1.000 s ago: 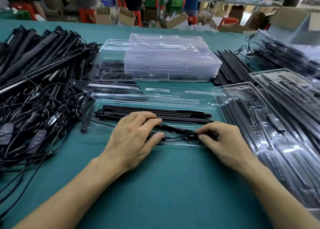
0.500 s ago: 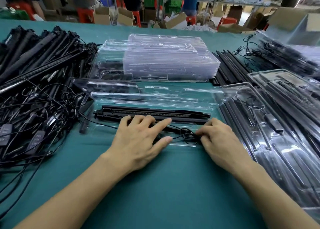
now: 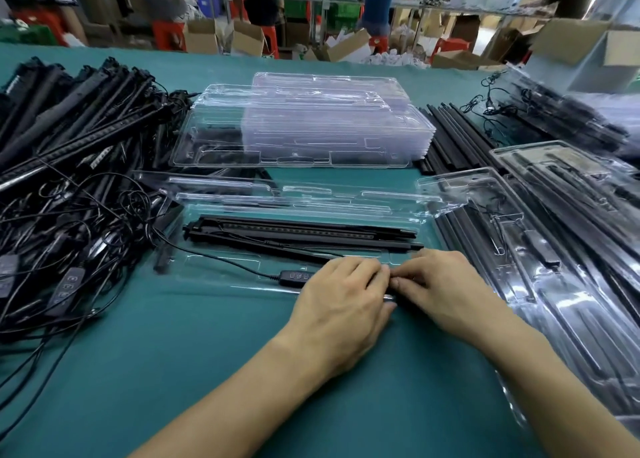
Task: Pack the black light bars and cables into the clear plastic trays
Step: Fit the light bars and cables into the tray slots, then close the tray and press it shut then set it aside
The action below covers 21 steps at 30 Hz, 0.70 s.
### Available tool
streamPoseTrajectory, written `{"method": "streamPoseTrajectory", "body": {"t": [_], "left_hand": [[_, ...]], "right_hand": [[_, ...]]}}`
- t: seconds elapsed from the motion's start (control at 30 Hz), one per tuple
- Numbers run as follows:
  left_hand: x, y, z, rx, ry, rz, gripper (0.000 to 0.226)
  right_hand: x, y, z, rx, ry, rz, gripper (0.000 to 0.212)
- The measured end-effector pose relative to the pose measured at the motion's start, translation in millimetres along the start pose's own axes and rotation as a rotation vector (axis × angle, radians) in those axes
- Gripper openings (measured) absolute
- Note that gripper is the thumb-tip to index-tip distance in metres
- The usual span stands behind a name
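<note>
An open clear plastic tray [image 3: 214, 267] lies in front of me with black light bars [image 3: 298, 232] seated in its long slots. A black cable runs from the left into the tray's front compartment, and its inline controller [image 3: 294, 278] lies just left of my hands. My left hand [image 3: 341, 305] and my right hand [image 3: 446, 291] meet fingertip to fingertip over the right part of that compartment. Both pinch the bundled cable [image 3: 394, 289], most of which is hidden under the fingers.
A tangled heap of light bars and cables [image 3: 69, 139] fills the left side. A stack of empty clear trays [image 3: 304, 125] stands behind the open tray. Loose black bars [image 3: 450, 135] and packed trays [image 3: 561, 250] lie to the right. People and cardboard boxes are beyond the table's far edge.
My left hand slid right along the tray's front compartment, uncovering the inline controller, and now meets my right hand over the cable bundle. The light bars have not moved.
</note>
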State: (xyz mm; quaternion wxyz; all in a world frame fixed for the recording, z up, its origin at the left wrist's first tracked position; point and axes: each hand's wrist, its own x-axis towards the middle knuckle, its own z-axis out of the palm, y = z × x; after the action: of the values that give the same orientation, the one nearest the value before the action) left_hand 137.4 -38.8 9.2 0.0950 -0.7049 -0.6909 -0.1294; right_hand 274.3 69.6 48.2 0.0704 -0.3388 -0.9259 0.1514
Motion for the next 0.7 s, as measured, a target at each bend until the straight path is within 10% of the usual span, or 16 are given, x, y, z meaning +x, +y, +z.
{"method": "streamPoseTrajectory", "body": {"t": [0.2,0.33,0.57,0.7], "left_hand": [[-7,-1,7,0.041,0.022,-0.021,0.056],[-8,-2,4,0.055,0.023,-0.023,0.058],[-9,3,-9,0.025,-0.096,-0.029,0.055],[-21,13,-16,0.042,0.155,0.235,0.029]], "right_hand": [[-14,-15,-46,-0.012,0.809,-0.201,0.031],[4,-10,-62,-0.149,0.477,-0.108,0.061],[-14,7,-19,0.07,0.261,-0.221,0.027],[-18,13,-6,0.065,0.237,-0.207,0.021]]}}
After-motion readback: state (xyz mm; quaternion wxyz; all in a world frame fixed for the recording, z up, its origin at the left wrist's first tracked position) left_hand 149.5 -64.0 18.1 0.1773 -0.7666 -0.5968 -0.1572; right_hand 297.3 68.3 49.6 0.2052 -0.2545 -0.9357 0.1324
